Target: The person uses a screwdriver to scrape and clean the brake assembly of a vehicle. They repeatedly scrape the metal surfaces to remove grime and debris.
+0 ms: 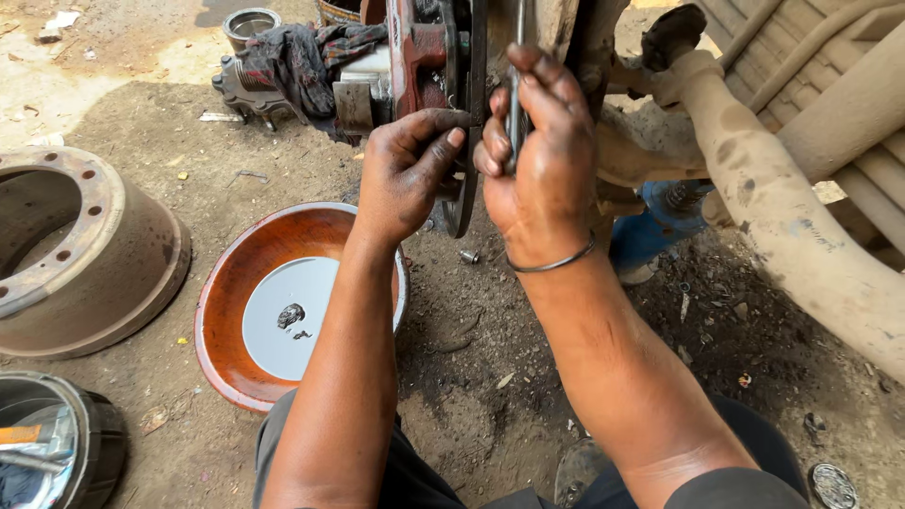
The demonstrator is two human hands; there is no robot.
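Note:
My left hand (405, 170) pinches a small dark metal part against the edge of a round backing plate (464, 203) on a reddish wheel hub assembly (424, 57). Beside it, my right hand (537, 151) is closed around a thin metal tool (517, 57) that stands upright, its tip hidden up by the hub. A metal bangle (556, 262) circles the right wrist. Both hands are greasy and close together, just in front of the hub.
A rusty basin (226, 311) holding grey liquid lies on the dirt below my left arm. A brake drum (85, 254) rests at left, another drum (57, 443) at bottom left. The mud-caked axle (782, 217) runs along the right. A rag-covered part (283, 57) lies behind.

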